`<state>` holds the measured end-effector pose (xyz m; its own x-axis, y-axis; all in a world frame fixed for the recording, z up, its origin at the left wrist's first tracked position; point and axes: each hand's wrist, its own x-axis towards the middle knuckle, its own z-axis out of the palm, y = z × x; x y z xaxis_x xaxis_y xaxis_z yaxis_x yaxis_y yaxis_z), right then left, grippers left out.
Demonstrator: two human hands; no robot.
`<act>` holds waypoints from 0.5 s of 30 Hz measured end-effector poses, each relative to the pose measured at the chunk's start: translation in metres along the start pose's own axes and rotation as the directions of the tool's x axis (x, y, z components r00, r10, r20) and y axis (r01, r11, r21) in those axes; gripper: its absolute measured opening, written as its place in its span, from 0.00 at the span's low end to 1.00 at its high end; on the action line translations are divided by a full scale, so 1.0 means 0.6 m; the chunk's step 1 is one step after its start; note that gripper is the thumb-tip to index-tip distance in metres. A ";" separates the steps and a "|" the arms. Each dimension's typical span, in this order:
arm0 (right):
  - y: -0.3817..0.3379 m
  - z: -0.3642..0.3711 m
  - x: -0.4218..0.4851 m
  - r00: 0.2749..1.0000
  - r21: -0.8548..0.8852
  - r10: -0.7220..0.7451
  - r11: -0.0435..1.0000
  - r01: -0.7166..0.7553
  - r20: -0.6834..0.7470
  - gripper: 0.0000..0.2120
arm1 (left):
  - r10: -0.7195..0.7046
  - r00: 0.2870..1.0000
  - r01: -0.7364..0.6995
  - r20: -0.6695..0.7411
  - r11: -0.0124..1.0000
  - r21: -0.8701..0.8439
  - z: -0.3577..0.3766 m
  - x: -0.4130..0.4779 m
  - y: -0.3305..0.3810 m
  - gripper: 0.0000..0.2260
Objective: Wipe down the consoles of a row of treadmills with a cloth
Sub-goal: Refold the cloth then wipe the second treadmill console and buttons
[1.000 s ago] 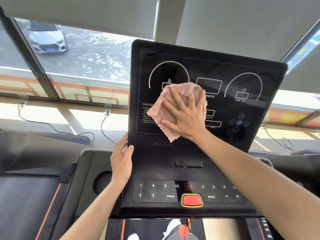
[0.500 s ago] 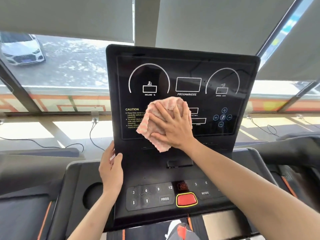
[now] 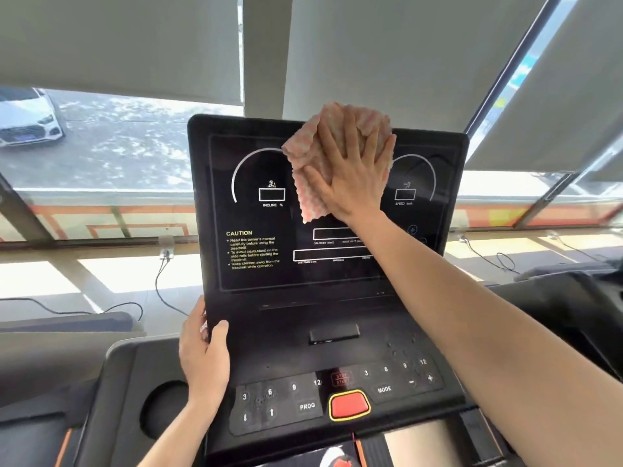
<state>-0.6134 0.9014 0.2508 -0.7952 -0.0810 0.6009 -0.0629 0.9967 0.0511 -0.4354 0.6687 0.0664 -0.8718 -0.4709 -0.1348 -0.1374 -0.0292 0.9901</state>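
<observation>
A black treadmill console (image 3: 256, 308) stands upright in front of me, with a dark display panel above and a keypad with a red stop button (image 3: 349, 405) below. My right hand (image 3: 352, 176) presses a pink-and-white cloth (image 3: 308, 163) flat against the top middle of the display, fingers spread; the cloth overlaps the console's top edge. My left hand (image 3: 204, 355) grips the console's lower left edge, thumb on the front face.
A grey side tray with a round cup hole (image 3: 161, 409) lies left of the keypad. Windows with lowered blinds are behind the console, and cables (image 3: 161, 284) trail along the sill. Another treadmill's dark frame (image 3: 573, 298) is at the right.
My right hand has slid the cloth up from the lower middle of the display to its top edge. My left hand has kept its grip on the console's left edge.
</observation>
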 end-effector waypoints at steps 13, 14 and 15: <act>0.019 0.091 -0.199 0.966 0.011 0.251 0.968 -0.252 0.061 0.36 | 0.037 0.999 -0.038 0.014 0.997 0.063 0.001 0.002 -0.015 0.28; 0.020 0.096 -0.211 0.963 0.009 0.260 0.965 -0.261 0.071 0.36 | 0.037 0.999 -0.038 0.018 0.997 0.063 0.000 0.003 -0.017 0.28; 0.022 0.100 -0.223 0.961 0.007 0.264 0.964 -0.266 0.081 0.36 | 0.037 0.999 -0.039 0.022 0.997 0.068 -0.001 0.004 -0.017 0.28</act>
<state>-0.5438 0.9254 0.1232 -0.8297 0.1857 0.5265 0.1462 0.9824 -0.1161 -0.4356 0.6677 0.0558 -0.8864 -0.4523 -0.0988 -0.1354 0.0492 0.9896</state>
